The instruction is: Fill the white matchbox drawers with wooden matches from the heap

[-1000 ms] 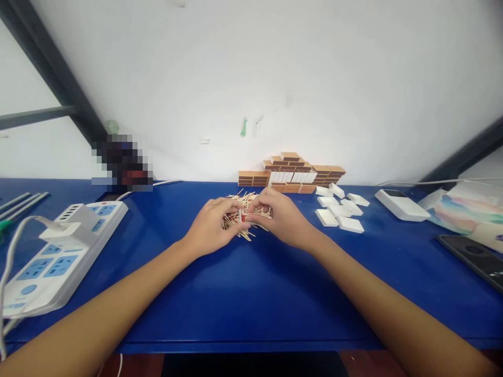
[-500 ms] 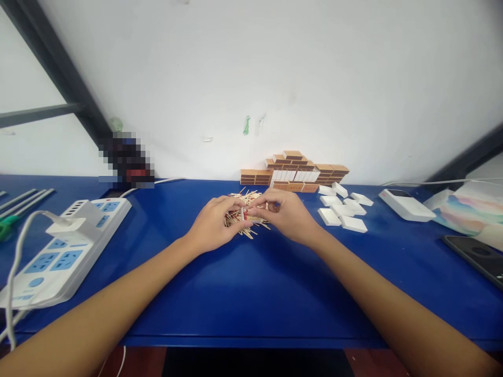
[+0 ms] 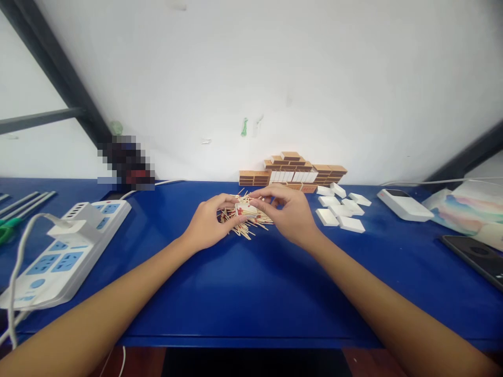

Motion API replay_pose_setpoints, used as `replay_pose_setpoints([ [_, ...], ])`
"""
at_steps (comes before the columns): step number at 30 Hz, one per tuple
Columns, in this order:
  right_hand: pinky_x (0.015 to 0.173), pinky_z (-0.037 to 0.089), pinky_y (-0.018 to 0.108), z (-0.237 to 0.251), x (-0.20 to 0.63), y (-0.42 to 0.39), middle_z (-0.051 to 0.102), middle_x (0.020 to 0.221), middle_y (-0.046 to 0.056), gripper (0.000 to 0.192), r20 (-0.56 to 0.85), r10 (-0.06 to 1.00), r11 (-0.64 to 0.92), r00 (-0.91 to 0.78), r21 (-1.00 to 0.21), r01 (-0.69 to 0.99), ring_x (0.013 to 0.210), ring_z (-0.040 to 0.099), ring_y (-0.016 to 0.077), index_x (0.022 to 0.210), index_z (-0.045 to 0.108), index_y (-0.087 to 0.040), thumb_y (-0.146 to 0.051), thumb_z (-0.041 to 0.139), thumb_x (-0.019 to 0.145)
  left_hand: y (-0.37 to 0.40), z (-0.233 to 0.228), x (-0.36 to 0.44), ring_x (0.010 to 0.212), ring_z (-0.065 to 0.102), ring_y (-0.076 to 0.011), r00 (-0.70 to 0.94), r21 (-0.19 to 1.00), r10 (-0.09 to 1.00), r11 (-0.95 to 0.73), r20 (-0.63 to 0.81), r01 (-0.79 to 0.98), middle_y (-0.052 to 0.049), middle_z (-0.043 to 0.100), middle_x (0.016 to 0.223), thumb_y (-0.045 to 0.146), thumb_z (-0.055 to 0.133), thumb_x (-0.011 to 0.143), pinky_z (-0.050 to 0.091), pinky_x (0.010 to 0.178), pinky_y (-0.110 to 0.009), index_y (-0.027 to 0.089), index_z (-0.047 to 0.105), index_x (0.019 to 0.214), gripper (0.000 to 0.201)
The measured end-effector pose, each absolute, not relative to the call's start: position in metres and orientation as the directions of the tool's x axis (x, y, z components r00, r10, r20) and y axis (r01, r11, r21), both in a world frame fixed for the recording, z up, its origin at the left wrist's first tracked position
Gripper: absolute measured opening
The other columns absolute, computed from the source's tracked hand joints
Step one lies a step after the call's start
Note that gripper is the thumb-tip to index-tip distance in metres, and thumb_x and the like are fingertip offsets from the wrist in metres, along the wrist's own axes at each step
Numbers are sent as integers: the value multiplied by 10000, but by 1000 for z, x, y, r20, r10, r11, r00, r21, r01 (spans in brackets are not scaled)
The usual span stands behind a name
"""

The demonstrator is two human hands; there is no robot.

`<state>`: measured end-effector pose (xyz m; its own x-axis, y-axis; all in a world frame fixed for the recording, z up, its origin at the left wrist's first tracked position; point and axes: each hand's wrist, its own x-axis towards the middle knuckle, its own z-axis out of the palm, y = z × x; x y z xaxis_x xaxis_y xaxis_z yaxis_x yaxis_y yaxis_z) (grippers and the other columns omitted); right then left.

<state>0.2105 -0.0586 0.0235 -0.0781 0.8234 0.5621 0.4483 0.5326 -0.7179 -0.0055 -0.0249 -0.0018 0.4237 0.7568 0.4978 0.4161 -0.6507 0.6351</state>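
A small white matchbox tray [image 3: 247,210] with red-tipped matches in it is between my hands. My left hand [image 3: 207,222] curls round its left end, fingers behind and thumb in front. The fingers of my right hand [image 3: 290,213] close on its right side, partly hiding it. Under and around the tray lies a loose heap of matches [image 3: 245,229], spread on the blue table [image 3: 243,293]. To the right of my right hand are several white matchbox trays [image 3: 340,210], lying loosely together.
Brown matchboxes [image 3: 291,164] are stacked against the white wall, with white trays set on edge among them. A power strip [image 3: 74,256] with a plugged-in charger stands at left, near green-handled scissors [image 3: 8,228]. At right are a white device [image 3: 404,204], a tissue pack [image 3: 463,207] and a phone [image 3: 477,259].
My right fingertips have moved off the left end of the tray toward its right side. More of the tray and its red match heads now shows, and my left hand has shifted slightly left.
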Motion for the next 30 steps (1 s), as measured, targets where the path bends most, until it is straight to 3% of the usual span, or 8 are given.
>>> replay_pose_setpoints([
  [5, 701, 497, 327, 15, 205, -60, 758, 869, 29, 98, 524, 851, 490, -38, -764, 419, 795, 640, 183, 855, 770, -235, -330, 793, 862, -30, 1, -3, 1077, 759, -258, 409, 669, 758, -646, 508, 368, -44, 794, 1111, 413, 818, 850, 596, 984, -418, 245, 663, 1129, 361],
  [10, 842, 468, 369, 12, 211, -56, 723, 906, 37, 55, 611, 776, 571, -157, -574, 586, 933, 600, 219, 851, 766, -250, -279, 771, 897, -31, 2, -3, 1054, 763, -248, 411, 649, 760, -647, 503, 401, -41, 793, 1096, 418, 834, 834, 610, 954, -395, 244, 666, 1118, 374],
  [16, 788, 448, 329, 19, 222, -56, 641, 938, 40, 28, 484, 815, 561, -318, -525, 640, 898, 588, 198, 899, 752, -230, -254, 745, 913, -29, 0, -4, 1046, 756, -242, 442, 591, 726, -686, 526, 424, -49, 777, 1118, 417, 824, 845, 603, 951, -399, 241, 671, 1115, 356],
  [20, 751, 444, 309, 18, 224, -56, 610, 925, 29, 46, 484, 812, 568, -327, -526, 633, 833, 580, 175, 953, 712, -217, -251, 721, 923, -29, 1, -4, 1045, 753, -241, 447, 582, 718, -695, 534, 423, -56, 775, 1128, 431, 822, 847, 601, 954, -396, 236, 668, 1126, 374],
  [30, 722, 440, 296, 15, 222, -52, 585, 890, 24, 104, 445, 825, 558, -349, -543, 627, 788, 561, 158, 862, 657, -206, -247, 675, 956, -27, -2, -5, 982, 746, -236, 502, 512, 675, -738, 541, 440, -55, 770, 1082, 437, 812, 856, 599, 911, -405, 222, 670, 1129, 375],
])
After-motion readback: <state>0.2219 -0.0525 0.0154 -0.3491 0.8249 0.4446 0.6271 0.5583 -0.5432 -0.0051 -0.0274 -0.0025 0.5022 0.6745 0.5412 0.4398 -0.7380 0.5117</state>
